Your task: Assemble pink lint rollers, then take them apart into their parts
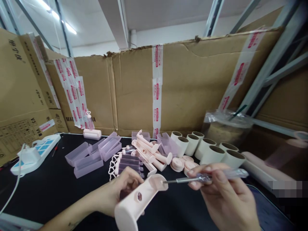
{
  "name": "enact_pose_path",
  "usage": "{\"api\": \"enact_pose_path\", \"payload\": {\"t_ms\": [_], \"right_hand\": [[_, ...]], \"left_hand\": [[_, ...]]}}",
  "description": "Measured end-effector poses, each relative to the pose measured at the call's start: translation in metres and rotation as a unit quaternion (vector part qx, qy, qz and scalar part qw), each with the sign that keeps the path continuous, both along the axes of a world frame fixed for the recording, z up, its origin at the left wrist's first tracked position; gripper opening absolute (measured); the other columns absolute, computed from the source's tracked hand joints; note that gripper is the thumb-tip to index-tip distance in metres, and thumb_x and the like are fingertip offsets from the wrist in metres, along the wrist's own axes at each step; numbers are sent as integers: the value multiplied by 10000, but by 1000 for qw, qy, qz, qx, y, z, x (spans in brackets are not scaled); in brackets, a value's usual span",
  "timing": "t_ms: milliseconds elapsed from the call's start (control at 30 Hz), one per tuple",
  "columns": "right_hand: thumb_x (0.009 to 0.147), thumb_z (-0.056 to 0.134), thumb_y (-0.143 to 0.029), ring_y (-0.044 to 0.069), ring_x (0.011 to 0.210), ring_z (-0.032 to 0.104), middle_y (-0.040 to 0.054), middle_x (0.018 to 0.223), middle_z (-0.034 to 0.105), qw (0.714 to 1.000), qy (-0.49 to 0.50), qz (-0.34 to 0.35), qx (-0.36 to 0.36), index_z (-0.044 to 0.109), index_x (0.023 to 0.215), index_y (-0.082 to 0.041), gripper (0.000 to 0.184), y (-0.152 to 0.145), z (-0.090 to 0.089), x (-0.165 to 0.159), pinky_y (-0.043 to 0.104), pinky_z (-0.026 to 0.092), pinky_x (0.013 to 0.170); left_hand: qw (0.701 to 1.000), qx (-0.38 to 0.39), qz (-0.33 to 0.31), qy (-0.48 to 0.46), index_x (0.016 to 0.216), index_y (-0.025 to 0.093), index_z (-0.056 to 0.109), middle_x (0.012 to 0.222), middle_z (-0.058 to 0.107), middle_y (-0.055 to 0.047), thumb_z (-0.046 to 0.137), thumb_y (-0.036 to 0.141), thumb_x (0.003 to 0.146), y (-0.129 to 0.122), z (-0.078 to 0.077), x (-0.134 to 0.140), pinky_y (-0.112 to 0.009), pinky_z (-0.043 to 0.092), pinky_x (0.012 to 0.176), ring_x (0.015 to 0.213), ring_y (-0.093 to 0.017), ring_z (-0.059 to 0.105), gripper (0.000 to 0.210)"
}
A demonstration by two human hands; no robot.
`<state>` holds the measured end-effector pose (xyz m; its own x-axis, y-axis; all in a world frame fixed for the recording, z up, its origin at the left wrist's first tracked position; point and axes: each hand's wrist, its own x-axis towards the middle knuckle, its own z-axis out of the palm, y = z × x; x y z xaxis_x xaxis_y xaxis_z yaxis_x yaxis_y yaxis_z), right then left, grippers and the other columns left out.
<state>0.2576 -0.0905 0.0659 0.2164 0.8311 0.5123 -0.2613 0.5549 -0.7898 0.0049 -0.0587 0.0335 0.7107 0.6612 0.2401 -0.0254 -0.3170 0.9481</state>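
Observation:
Near the lower middle, my left hand [117,189] is closed around a pale pink plastic half-tube part [141,200]. The part is tilted, its hollow side facing me, with an oval hole in its floor and a rounded end at the lower left. At right, my right hand [223,192] grips a screwdriver [202,178] by its clear handle. The thin metal tip points left and meets the upper right end wall of the pink part. Whether a screw sits at the tip cannot be made out. Some left fingers are hidden behind the part.
Behind my hands lie more pink half-tubes [149,150], dark translucent tubes with heart-shaped loops [128,163] and pink discs [177,164]. Purple translucent trays [89,163] stand left, off-white cylinders [213,156] right. A power strip [36,157] lies far left; cardboard [134,93] walls the back.

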Motion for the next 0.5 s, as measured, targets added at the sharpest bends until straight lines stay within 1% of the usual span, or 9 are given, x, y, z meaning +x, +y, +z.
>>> {"api": "enact_pose_path", "payload": {"t_ms": [67, 133, 167, 233, 267, 300, 333, 400, 500], "right_hand": [[749, 675, -364, 136, 479, 624, 26, 682, 694, 999, -1, 22, -31, 651, 727, -227, 141, -2, -3, -5, 234, 525, 512], [755, 667, -381, 137, 475, 618, 28, 676, 691, 998, -3, 39, -59, 650, 716, -225, 162, -4, -7, -11, 245, 523, 520], [755, 665, -388, 141, 475, 616, 29, 679, 692, 997, -5, 43, -68, 651, 720, -225, 167, -5, -8, -14, 255, 525, 525], [751, 667, -398, 150, 479, 617, 29, 678, 690, 996, -9, 48, -74, 651, 724, -230, 170, -5, -11, -19, 271, 528, 528], [748, 669, -399, 155, 488, 621, 27, 681, 689, 996, -11, 50, -76, 650, 724, -234, 168, -5, -12, -20, 276, 530, 531], [748, 670, -399, 157, 496, 625, 26, 685, 688, 996, -12, 52, -78, 649, 724, -236, 166, -4, -14, -21, 279, 534, 536], [747, 671, -399, 160, 504, 630, 25, 686, 686, 995, -13, 54, -80, 649, 724, -237, 164, -4, -16, -22, 279, 536, 539], [743, 679, -388, 166, 533, 646, 21, 676, 680, 995, -16, 49, -81, 650, 725, -238, 154, -3, -20, -22, 275, 543, 552], [736, 691, -375, 176, 577, 662, 14, 669, 675, 996, -22, 24, -83, 654, 719, -238, 143, -5, -24, -22, 278, 553, 579]], "left_hand": [[1000, 9, -11, 21, 1162, 218, 402, 1063, 528, -70, 752, 237, 635, -5, 5, -1, -265, 481, 742, 850, -152, 598, 633], [998, 13, -41, 34, 1286, 212, 349, 1238, 443, -132, 733, 338, 643, -8, 13, -4, -334, 474, 820, 979, -226, 581, 760], [998, 16, -51, 34, 1346, 204, 287, 1277, 419, -151, 697, 402, 670, -9, 16, -4, -372, 455, 861, 1034, -259, 557, 816], [999, 13, -48, 19, 1421, 184, 102, 1230, 481, -164, 595, 486, 748, -10, 20, -5, -422, 416, 905, 1077, -281, 529, 887], [999, 4, -37, 9, 1429, 177, 22, 1188, 520, -160, 558, 496, 779, -9, 20, -4, -427, 409, 906, 1075, -276, 528, 901], [1000, -7, -28, 0, 1429, 178, 1, 1167, 540, -155, 548, 491, 795, -9, 18, -2, -417, 410, 900, 1072, -270, 529, 895], [1000, -19, -22, -6, 1429, 185, 39, 1160, 549, -148, 567, 478, 793, -8, 15, -1, -398, 413, 893, 1064, -261, 532, 877], [999, -39, -9, -9, 1409, 204, 178, 1147, 561, -125, 649, 443, 746, -5, 8, 3, -357, 423, 869, 1029, -241, 547, 848], [998, -41, 30, 22, 1345, 220, 345, 1025, 611, -68, 757, 379, 644, -2, -2, 7, -331, 438, 836, 925, -206, 581, 828]]}}
